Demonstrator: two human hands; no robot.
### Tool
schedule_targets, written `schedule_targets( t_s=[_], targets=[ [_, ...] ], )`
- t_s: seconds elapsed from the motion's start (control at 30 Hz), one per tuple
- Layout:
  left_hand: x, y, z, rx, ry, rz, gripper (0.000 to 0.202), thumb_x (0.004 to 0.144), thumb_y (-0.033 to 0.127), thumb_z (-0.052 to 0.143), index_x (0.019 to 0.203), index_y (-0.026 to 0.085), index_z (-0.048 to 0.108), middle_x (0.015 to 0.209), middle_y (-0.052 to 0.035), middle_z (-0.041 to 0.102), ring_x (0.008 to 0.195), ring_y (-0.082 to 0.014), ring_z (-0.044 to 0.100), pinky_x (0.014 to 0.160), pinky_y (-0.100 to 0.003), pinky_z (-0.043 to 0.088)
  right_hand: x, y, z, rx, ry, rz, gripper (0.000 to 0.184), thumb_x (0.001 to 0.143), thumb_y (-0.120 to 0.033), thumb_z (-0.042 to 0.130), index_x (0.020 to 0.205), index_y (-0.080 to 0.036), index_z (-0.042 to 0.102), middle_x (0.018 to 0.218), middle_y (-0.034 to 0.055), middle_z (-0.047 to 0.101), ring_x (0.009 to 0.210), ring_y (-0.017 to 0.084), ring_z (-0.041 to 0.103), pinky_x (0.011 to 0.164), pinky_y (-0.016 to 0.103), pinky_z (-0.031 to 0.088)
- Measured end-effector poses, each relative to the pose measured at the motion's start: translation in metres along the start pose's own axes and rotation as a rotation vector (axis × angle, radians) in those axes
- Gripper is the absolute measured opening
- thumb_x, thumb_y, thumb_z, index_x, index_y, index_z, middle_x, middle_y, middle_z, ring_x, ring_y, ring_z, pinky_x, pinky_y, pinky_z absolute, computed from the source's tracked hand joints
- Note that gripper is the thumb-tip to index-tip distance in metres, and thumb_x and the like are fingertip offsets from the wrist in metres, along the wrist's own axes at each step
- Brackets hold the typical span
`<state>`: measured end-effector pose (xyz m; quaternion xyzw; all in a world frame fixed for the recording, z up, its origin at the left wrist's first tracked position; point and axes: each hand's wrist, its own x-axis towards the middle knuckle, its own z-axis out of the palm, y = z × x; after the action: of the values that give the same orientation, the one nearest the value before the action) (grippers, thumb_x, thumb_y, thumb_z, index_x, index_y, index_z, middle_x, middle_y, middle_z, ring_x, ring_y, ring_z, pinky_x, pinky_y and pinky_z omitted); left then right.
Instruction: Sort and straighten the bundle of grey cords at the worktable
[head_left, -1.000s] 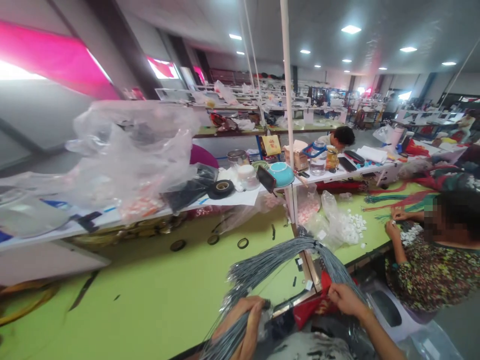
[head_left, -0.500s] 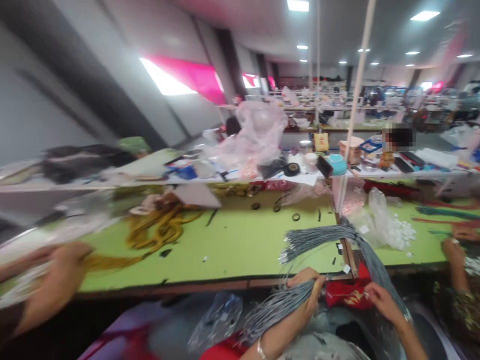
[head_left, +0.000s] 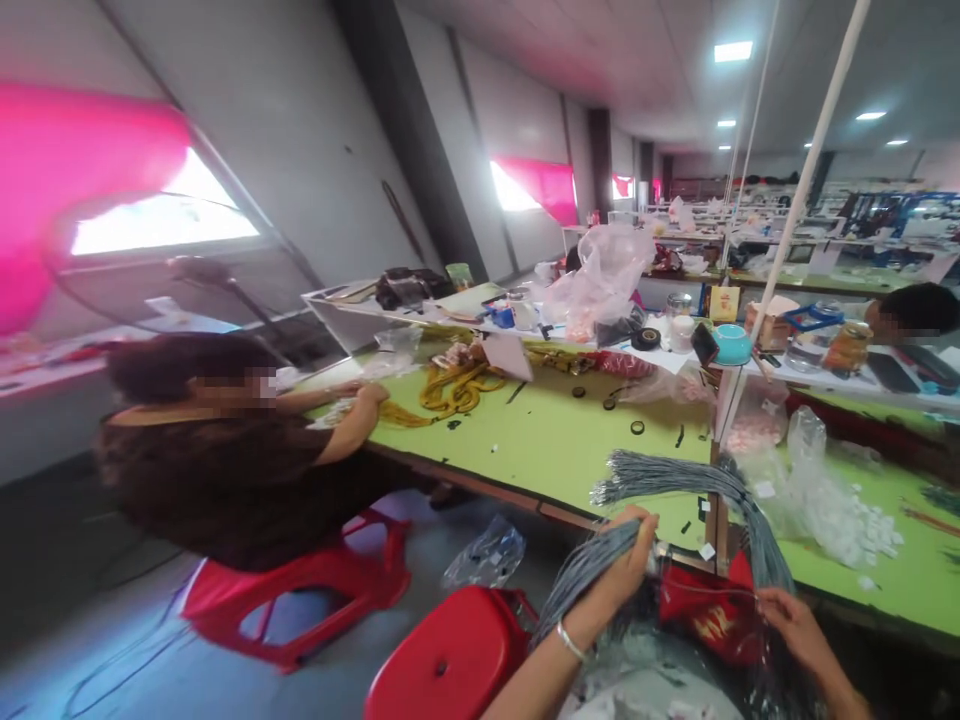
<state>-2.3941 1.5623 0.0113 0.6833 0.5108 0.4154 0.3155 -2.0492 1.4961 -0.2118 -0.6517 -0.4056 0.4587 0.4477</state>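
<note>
My left hand, with a bangle at the wrist, is closed round a bundle of thin grey cords that hangs down on the left. My right hand has its fingertips pinched on a single thin cord, which stretches across towards the left hand. Behind that strand is a red cloth with gold markings. A second bundle of grey cords lies on the green tabletop and drapes over its edge near my right hand. Clear plastic and pale material lie below my hands.
A co-worker sits at left on a red stool, handling mustard-yellow cords. An unoccupied red stool stands by my left arm. A white shelf holds bags, jars and a turquoise bowl. White pieces lie at right.
The view has swung left, bringing the co-worker and the red stools into sight. My left hand still holds the bundle; my right hand still pinches a cord.
</note>
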Motion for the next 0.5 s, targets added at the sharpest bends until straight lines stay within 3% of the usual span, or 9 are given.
schedule_targets(
  t_s=[0.1,0.17,0.27,0.37,0.5],
  targets=[
    [0.001,0.003,0.014,-0.103,0.107,-0.037,0.055,0.103,0.062,0.036,0.081,0.021,0.063,0.076,-0.0032,0.063,0.078,-0.0218,0.061,0.080,-0.034,0.047,0.006,0.011,-0.001,0.089,-0.018,0.026,0.048,0.053,-0.066,0.083,0.074,-0.025,0.072,0.070,0.0062,0.072,0.064,0.026,0.066,0.068,0.042,0.052],
    [-0.004,0.004,0.029,-0.104,0.066,-0.027,0.056,0.104,0.063,0.035,0.082,0.021,0.064,0.078,-0.0034,0.063,0.080,-0.0222,0.062,0.081,-0.035,0.047,0.010,0.010,0.003,0.216,-0.022,0.004,0.053,0.056,-0.071,0.082,0.077,-0.026,0.066,0.067,0.0049,0.068,0.061,0.025,0.062,0.066,0.041,0.049],
    [-0.018,0.002,0.059,0.002,-0.183,0.005,0.054,0.104,0.060,0.036,0.083,0.021,0.066,0.079,-0.0041,0.066,0.080,-0.0224,0.062,0.081,-0.035,0.047,0.013,-0.006,0.010,0.356,-0.056,-0.085,0.051,0.065,-0.069,0.082,0.083,-0.026,0.062,0.070,0.0040,0.067,0.065,0.023,0.061,0.070,0.039,0.047],
    [-0.035,-0.001,0.098,0.036,-0.404,0.026,0.045,0.099,0.056,0.044,0.083,0.022,0.069,0.085,-0.0066,0.070,0.084,-0.0252,0.064,0.083,-0.038,0.051,0.009,-0.023,0.010,0.350,-0.092,-0.175,0.042,0.071,-0.061,0.082,0.081,-0.025,0.063,0.074,0.0026,0.063,0.072,0.023,0.059,0.074,0.038,0.045],
    [-0.050,-0.007,0.153,-0.061,-0.572,-0.114,0.036,0.088,0.047,0.057,0.112,0.027,0.075,0.102,-0.0077,0.076,0.102,-0.0310,0.068,0.097,-0.043,0.054,0.000,-0.033,0.006,0.317,-0.192,-0.193,0.042,0.067,-0.060,0.084,0.080,-0.025,0.064,0.078,0.0034,0.062,0.074,0.024,0.058,0.076,0.039,0.045]
  ],
)
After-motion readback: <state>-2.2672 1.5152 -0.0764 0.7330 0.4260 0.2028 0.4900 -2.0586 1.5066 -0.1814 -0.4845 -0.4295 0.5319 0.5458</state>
